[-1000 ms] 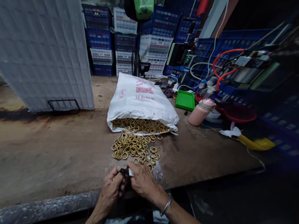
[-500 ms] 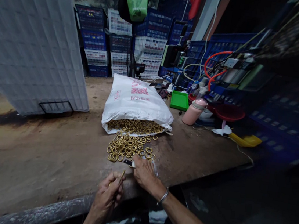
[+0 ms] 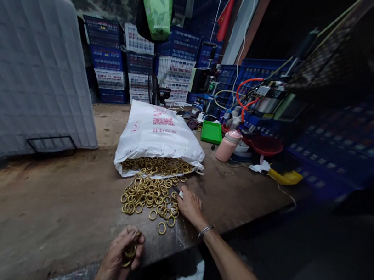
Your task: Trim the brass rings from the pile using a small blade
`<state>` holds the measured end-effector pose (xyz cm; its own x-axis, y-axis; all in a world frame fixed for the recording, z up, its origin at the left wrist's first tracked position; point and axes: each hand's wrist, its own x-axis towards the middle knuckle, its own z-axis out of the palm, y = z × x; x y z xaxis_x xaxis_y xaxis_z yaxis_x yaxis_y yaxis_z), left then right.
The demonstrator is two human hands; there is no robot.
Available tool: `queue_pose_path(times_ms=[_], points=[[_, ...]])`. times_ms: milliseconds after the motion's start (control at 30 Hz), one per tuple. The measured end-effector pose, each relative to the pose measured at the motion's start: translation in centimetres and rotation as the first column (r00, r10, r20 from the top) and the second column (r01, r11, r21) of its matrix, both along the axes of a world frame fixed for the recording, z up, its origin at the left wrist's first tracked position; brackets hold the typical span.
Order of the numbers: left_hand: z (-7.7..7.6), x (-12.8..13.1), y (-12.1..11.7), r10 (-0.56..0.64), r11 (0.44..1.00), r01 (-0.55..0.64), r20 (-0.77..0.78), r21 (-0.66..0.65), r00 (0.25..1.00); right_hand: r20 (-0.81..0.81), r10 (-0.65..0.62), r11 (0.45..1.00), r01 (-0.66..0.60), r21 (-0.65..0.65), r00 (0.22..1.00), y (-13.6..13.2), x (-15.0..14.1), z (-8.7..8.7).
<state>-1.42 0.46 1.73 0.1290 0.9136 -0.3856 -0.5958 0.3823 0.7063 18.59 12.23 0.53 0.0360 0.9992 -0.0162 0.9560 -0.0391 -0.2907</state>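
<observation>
Several brass-coloured rings are held in the curled fingers of my left hand, just over the table's front edge. My right hand grips a small tool with a dark tip and a white part; its kind is not clear. That hand rests at the right side of a loose ring pile, touching or close beside it. A single ring lies nearer to me, apart from the rest. Behind the pile, a white woven sack lies on its side, its mouth towards me, full of similar rings.
On the wooden table, a grey-white padded panel stands at left. A green tray, a pink bottle and a yellow scoop-like piece lie to the right. Stacked crates line the back.
My right hand has swept rings rightward and now sits at the pile's right side. My left hand, earlier pinching one visible ring, now shows several and is lower. The view has shifted slightly.
</observation>
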Motion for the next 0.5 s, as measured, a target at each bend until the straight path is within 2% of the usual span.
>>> queue_pose_path(times_ms=[167,300,400,500], points=[[0.4,-0.2,0.0,0.003,0.997,0.004,0.096,-0.075,0.995,-0.015,-0.027,1.000,0.027,-0.011,1.000,-0.1,0.0,0.5],[0.2,-0.1,0.0,-0.002,0.999,0.007,0.111,-0.049,0.994,-0.089,0.011,0.997,-0.004,0.080,0.996,-0.7,-0.6,1.3],[0.1,0.0,0.2,0.003,1.000,-0.002,0.057,-0.014,0.998,-0.271,0.104,0.988,-0.069,0.135,0.957,-1.6,-2.2,1.9],[-0.2,0.1,0.5,0.050,0.999,-0.049,-0.041,0.019,0.998,-0.509,0.185,0.982,-0.170,0.077,0.841,-2.6,-4.2,2.1]])
